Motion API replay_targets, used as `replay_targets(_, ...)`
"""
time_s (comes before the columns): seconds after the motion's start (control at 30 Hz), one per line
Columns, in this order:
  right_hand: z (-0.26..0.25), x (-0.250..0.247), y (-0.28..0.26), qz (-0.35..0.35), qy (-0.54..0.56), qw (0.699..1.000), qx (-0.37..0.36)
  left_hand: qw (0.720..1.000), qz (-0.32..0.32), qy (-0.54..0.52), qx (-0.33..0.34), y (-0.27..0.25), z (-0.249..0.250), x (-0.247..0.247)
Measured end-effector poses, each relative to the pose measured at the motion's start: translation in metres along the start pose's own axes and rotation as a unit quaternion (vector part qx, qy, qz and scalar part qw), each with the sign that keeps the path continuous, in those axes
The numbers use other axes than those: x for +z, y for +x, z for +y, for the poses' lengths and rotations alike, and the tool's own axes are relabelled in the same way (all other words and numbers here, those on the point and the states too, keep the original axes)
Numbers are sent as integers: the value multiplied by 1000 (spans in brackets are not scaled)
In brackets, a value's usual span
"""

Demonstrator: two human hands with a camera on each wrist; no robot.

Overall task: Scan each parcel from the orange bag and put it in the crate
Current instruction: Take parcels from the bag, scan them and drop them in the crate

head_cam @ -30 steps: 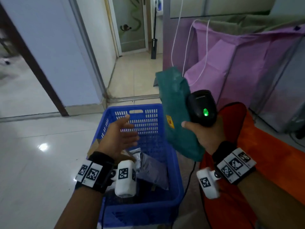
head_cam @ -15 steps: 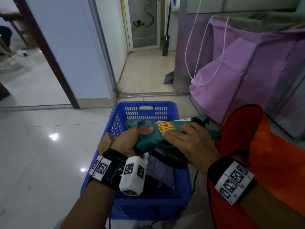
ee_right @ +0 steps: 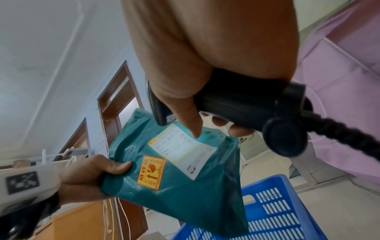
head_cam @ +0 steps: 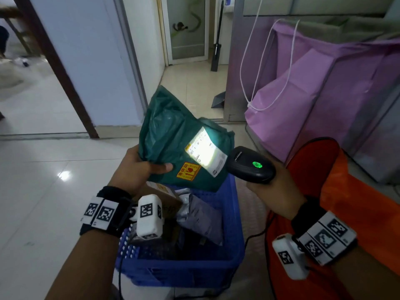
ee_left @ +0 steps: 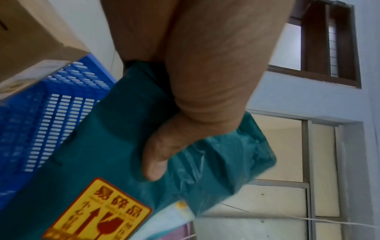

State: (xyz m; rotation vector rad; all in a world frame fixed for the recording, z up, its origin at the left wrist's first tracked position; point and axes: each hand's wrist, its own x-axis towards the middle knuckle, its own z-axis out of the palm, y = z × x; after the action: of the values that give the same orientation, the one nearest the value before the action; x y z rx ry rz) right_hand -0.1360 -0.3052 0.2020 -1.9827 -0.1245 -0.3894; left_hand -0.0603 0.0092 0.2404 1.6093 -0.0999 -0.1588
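My left hand (head_cam: pixel 138 167) grips a green plastic parcel (head_cam: pixel 173 131) by its left edge, thumb on its face, and holds it tilted above the blue crate (head_cam: pixel 236 230). The parcel bears a yellow fragile sticker (head_cam: pixel 188 171) and a white shipping label (head_cam: pixel 205 151), which is lit up brightly. My right hand (head_cam: pixel 272 182) holds a black handheld scanner (head_cam: pixel 251 165) with a green light on, its nose close to the label's right end. In the right wrist view the scanner (ee_right: pixel 236 100) points at the parcel (ee_right: pixel 180 175). The orange bag (head_cam: pixel 357 204) lies at my right.
Inside the crate lie a brown cardboard box (head_cam: pixel 166 195) and a grey plastic parcel (head_cam: pixel 203 215). The scanner's cable (head_cam: pixel 253 237) runs down between crate and bag. A pink fabric-covered rack (head_cam: pixel 324 83) stands behind the bag. White tiled floor (head_cam: pixel 43 191) spreads to the left.
The green parcel passed from my right hand to my left over the crate. My left hand has now raised it face up, and the scanner's light falls on its label.
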Motion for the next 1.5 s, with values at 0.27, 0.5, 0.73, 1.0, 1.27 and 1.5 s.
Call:
replay_targets(0.27,2,0,-9,-73,-4,996,52,998,-24,48,-18,-10,2,2)
replay_targets(0.5,1,-15,-10,-77,-32,994,74,984,80,137,-81,10,-13,-21)
replay_targets(0.73,17,-53,-14,-25,-68,989,128,892,290,304,-167,28,-41,-26)
replay_targets(1.0,37,-125,-22,68,-113,975,179,910,125,395,-12,35,-47,45)
replay_targets(1.27,78,-183,-57,105,-175,943,262,917,-210,331,75,23,-79,171)
replay_targets(1.5,118,-204,-77,131,-185,915,333,801,-401,444,-26,42,-148,309)
